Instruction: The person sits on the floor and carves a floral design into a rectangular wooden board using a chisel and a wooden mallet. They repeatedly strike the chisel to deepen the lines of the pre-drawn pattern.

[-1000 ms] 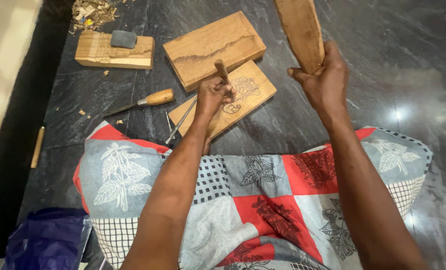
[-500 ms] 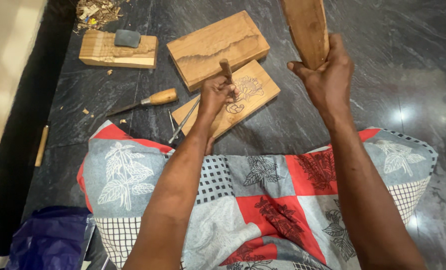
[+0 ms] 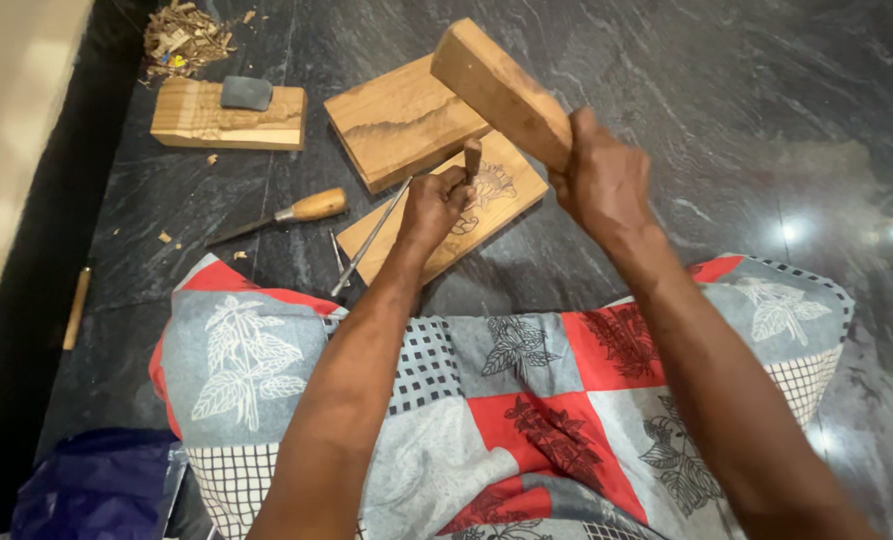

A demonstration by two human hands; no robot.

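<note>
Head view: left hand (image 3: 435, 203) grips an upright chisel (image 3: 473, 158) on the carved board (image 3: 497, 195), right hand (image 3: 599, 180) clasping a tilted wooden mallet (image 3: 500, 92).

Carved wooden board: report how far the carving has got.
Done: a flower outline is cut into the far end of the board. In hand: the left hand holds a chisel upright on that outline, while the right hand holds a wooden block above it. Left: the board's near end looks bare.

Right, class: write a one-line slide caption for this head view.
Left hand steadies a chisel on a carved board; right hand grips a wooden mallet.
</note>
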